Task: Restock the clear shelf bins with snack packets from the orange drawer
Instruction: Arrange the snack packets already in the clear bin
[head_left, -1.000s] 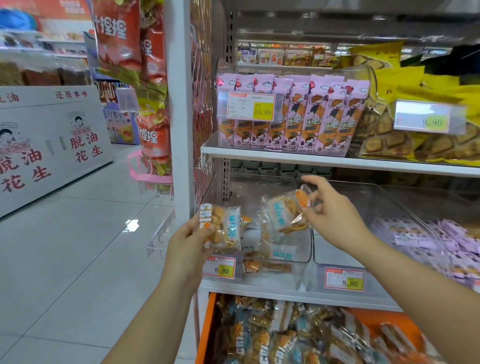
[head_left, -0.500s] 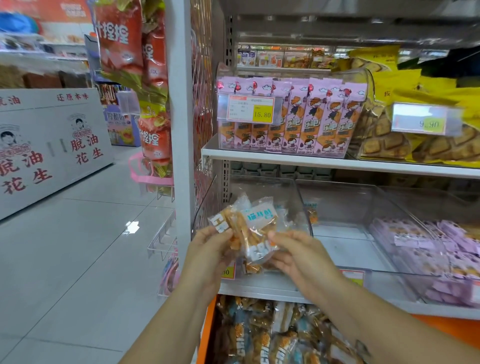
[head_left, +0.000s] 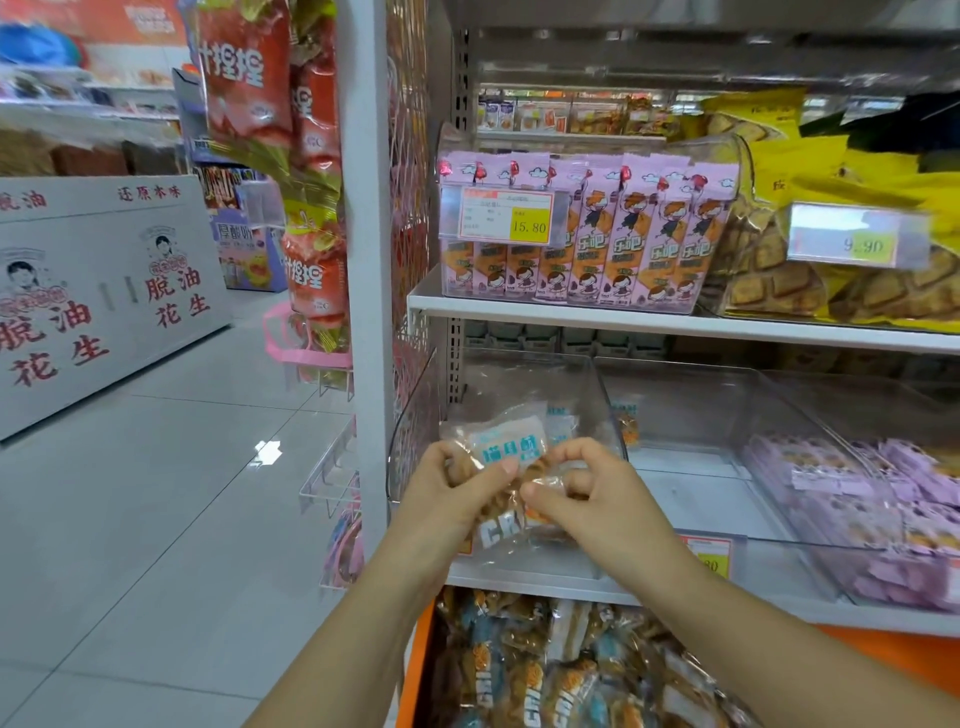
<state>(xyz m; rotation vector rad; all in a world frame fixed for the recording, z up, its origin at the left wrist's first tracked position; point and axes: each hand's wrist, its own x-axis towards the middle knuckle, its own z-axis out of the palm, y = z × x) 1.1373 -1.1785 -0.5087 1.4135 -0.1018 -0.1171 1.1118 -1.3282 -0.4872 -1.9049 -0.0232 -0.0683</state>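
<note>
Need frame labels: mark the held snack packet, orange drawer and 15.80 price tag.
snack packet (head_left: 511, 449): head view, blue label.
orange drawer (head_left: 891, 656): head view, bare orange part.
price tag (head_left: 529, 226): head view, yellow patch.

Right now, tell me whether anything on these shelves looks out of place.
Nothing looks spilled or damaged. The one oddity: the middle bin is nearly bare, a lone packet standing at its back left corner, while the bin to its right holds purple packs.

The left hand (head_left: 449, 501) and right hand (head_left: 602, 501) are bare; both forearms (head_left: 353, 623) bare to the frame edge; nails short.
</note>
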